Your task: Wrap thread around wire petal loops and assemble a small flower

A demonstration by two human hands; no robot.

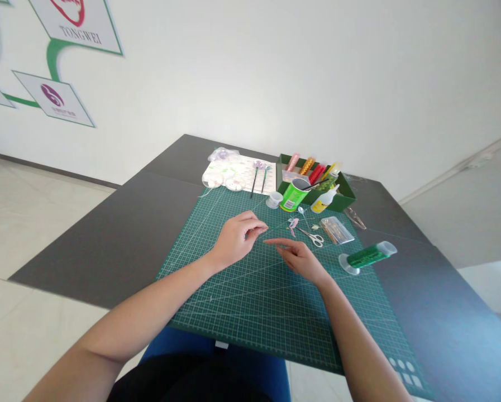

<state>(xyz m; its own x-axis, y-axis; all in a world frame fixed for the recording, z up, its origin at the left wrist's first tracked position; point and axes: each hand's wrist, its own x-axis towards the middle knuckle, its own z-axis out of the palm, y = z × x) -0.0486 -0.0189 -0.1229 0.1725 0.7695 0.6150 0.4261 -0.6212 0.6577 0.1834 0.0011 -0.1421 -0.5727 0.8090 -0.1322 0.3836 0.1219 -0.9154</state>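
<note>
Green gridded cutting mat (250, 307) lies on the dark grey table (120, 229), extending over its near edge. The left hand (239, 237) is above the mat, thumb and forefinger pressed together at the tips, pinching the end of a thin green wire (278, 228). The wire runs rightward from the fingertips towards a pale pink and lilac petal piece (292, 224); whether the two are joined cannot be determined. The right hand (297, 258) is just beside the left, forefinger extended towards it and the remaining fingers loosely curled; whether it grips anything cannot be told.

Small scissors (316, 240) lie just beyond the right hand, near the petal piece. To their right is a clear case (337, 230) of slender contents, too small to identify. A green roll (368, 255) with clear end flanges leans at the mat's right side.

Behind the hands stand a clear spool (274, 200), a bright green can (294, 196) and a white bottle (325, 200), the bottle tilted. A dark green box (346, 195) holds coloured rolls. Left of the box, two dark-stemmed pieces (254, 181) rest across a white sheet.
</note>
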